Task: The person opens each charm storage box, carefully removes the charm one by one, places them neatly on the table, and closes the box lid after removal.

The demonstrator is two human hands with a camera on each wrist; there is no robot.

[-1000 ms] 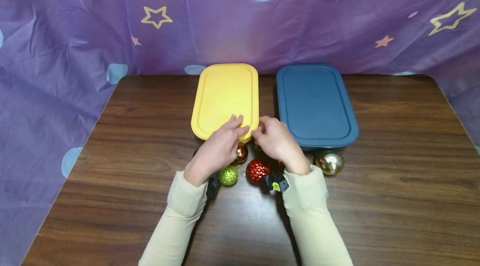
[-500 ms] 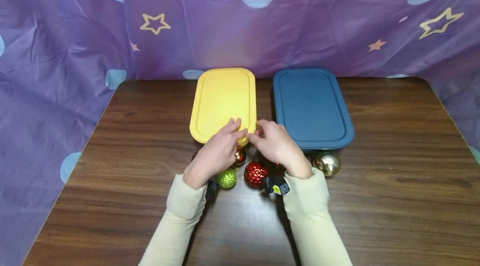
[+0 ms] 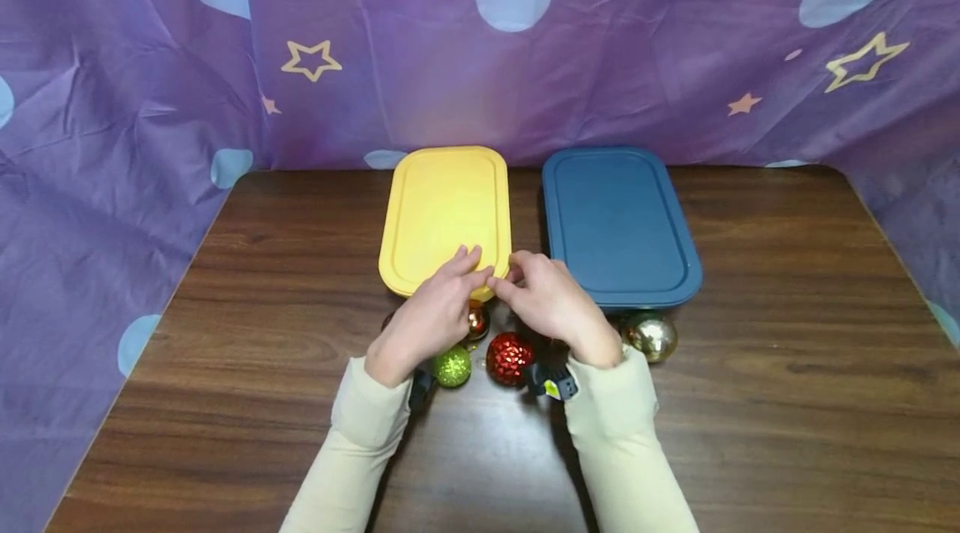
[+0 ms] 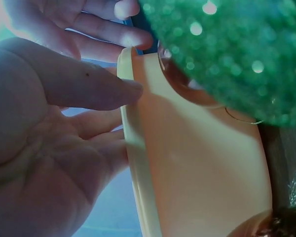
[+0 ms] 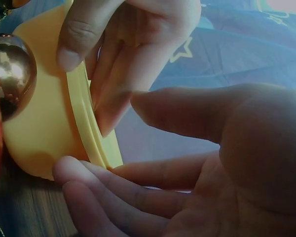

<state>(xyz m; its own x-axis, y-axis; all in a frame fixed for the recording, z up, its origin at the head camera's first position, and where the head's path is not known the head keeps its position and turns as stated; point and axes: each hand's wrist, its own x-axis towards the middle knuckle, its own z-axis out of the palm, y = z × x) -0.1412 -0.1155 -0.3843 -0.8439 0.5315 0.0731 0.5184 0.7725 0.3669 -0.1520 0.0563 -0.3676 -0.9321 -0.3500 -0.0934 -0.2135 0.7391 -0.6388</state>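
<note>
A yellow lid (image 3: 446, 212) sits on a yellow container (image 4: 202, 163). My left hand (image 3: 431, 312) is at the lid's front edge. In the left wrist view its thumb presses the rim from the front while its fingers lie over the lid's top, pinching the edge. At the front right corner is my right hand (image 3: 555, 299). Its fingers (image 5: 138, 195) are fairly straight and touch the rim in the right wrist view, with the thumb held apart. Whether the lid's far side is fully seated is not visible.
A blue lidded container (image 3: 621, 224) stands to the right. In front lie Christmas baubles: a glittery green one (image 3: 452, 367), a textured red one (image 3: 510, 359), a shiny copper one (image 3: 477, 322) and a pale gold one (image 3: 651, 337). Others are partly hidden. A purple curtain (image 3: 405, 49) hangs behind the table.
The head view has tilted up slightly, so everything sits lower in it. Both hands stay at the yellow lid's front right area, with only small finger shifts.
</note>
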